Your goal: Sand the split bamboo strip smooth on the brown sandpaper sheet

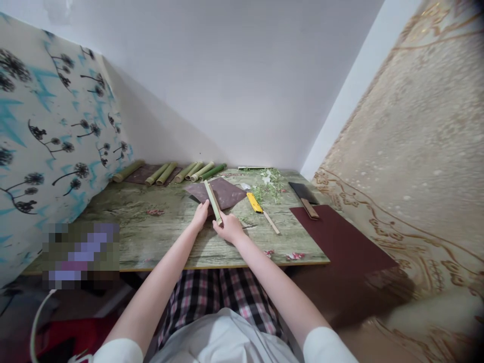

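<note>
A pale green bamboo strip [212, 200] lies slanted across a brown sheet of sandpaper [227, 192] on the table [151, 242]. My right hand [229, 229] is closed on the strip's near end. My left hand [200, 215] rests with fingers stretched flat on the near corner of the sandpaper, just left of the strip.
Several green bamboo tube pieces [183, 172] line the table's far edge by the wall. A yellow-handled tool [254, 202], a thin stick [271, 222], plant clippings [269, 184], a cleaver [304, 197] and a dark red mat [340, 237] lie to the right.
</note>
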A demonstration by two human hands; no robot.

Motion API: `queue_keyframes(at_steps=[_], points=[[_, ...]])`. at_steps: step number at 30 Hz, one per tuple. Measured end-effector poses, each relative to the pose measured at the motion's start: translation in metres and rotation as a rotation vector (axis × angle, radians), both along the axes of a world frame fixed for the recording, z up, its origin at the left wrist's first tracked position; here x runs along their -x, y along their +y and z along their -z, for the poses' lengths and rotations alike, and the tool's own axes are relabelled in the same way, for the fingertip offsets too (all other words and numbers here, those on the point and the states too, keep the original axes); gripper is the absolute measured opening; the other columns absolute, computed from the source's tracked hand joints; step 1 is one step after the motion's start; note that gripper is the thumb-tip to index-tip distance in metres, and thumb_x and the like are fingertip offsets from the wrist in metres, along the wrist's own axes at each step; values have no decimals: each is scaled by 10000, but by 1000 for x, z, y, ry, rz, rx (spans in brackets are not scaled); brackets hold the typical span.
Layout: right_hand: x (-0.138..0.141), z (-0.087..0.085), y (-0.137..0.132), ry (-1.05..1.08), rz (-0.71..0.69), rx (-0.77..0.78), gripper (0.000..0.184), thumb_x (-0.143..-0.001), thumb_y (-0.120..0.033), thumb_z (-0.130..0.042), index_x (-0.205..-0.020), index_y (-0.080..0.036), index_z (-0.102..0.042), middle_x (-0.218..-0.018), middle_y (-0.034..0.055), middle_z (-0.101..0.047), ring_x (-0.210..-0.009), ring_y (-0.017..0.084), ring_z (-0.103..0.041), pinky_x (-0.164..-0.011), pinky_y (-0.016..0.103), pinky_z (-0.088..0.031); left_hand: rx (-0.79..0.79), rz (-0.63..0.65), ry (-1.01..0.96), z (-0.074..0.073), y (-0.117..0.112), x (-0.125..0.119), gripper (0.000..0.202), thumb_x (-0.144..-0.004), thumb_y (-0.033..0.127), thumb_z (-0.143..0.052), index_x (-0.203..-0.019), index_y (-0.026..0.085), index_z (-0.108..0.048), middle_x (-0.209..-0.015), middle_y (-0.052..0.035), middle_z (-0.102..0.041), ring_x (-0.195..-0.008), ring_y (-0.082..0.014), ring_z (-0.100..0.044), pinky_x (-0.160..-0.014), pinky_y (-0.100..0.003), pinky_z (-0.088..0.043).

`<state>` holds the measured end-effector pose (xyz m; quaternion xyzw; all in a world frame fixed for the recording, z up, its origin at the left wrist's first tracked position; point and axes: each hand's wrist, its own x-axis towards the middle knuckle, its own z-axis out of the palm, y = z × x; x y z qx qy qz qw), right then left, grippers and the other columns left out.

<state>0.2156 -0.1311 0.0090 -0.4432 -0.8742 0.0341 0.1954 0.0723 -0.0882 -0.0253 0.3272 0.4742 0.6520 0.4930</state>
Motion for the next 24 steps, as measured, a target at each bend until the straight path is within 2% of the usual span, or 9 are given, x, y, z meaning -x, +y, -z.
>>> queue_keyframes(at_steps=[2, 5, 9, 13, 15, 18, 24], points=[[0, 0, -1, -11, -15, -2, 485, -816, -456, -344, -1207, -180, -423, -791, 57, -633, -735, 196, -546, -680, 256, -349, -7, 16, 5, 0, -1, -1, 280, -735, 402, -509, -821, 139, -552, -727, -66, -641, -658, -185, -609, -657, -325, -475], [2, -1, 0, -2, 37, -1, 490, -826, -444, -324, -1236, -182, -384, -800, 56, -634, -729, 192, -547, -677, 257, -344, -36, 35, 70, 1, -2, -2, 309, -712, 421, -530, -817, 133, -568, -722, -63, -640, -680, -190, -606, -674, -322, -471], [2, -2, 2, 24, 107, 26, 451, -840, -441, -295, -1172, -178, -451, -786, 59, -634, -711, 185, -548, -644, 248, -334, -48, 28, 85, 0, -1, -2, 290, -715, 401, -534, -815, 133, -582, -762, -68, -643, -723, -180, -602, -719, -303, -460], [1, -3, -1, 9, 43, 16, 443, -837, -442, -307, -1151, -179, -475, -781, 52, -634, -737, 184, -546, -671, 244, -333, 3, -33, 9, -1, 0, 0, 267, -728, 396, -521, -801, 141, -548, -712, -60, -631, -644, -164, -597, -659, -299, -475], [1, -3, -2, -10, 17, 6, 461, -836, -442, -311, -1184, -172, -447, -794, 55, -636, -749, 186, -547, -693, 250, -334, -4, -8, -5, 0, 0, 0, 275, -736, 397, -510, -816, 135, -537, -706, -59, -627, -620, -162, -594, -635, -303, -478], [3, -1, -1, -19, 48, -12, 480, -839, -445, -303, -1213, -163, -412, -798, 64, -638, -731, 187, -552, -691, 258, -337, -21, 4, 22, 2, 0, -1, 284, -727, 394, -522, -821, 126, -542, -711, -61, -628, -619, -163, -592, -628, -301, -480], [1, 4, 4, 82, 64, -15, 397, -849, -446, -286, -1036, -205, -539, -698, 23, -636, -644, 160, -556, -616, 232, -328, 24, -80, -52, -2, 1, 1, 297, -725, 404, -518, -850, 136, -546, -738, -40, -625, -642, -149, -588, -627, -282, -478]])
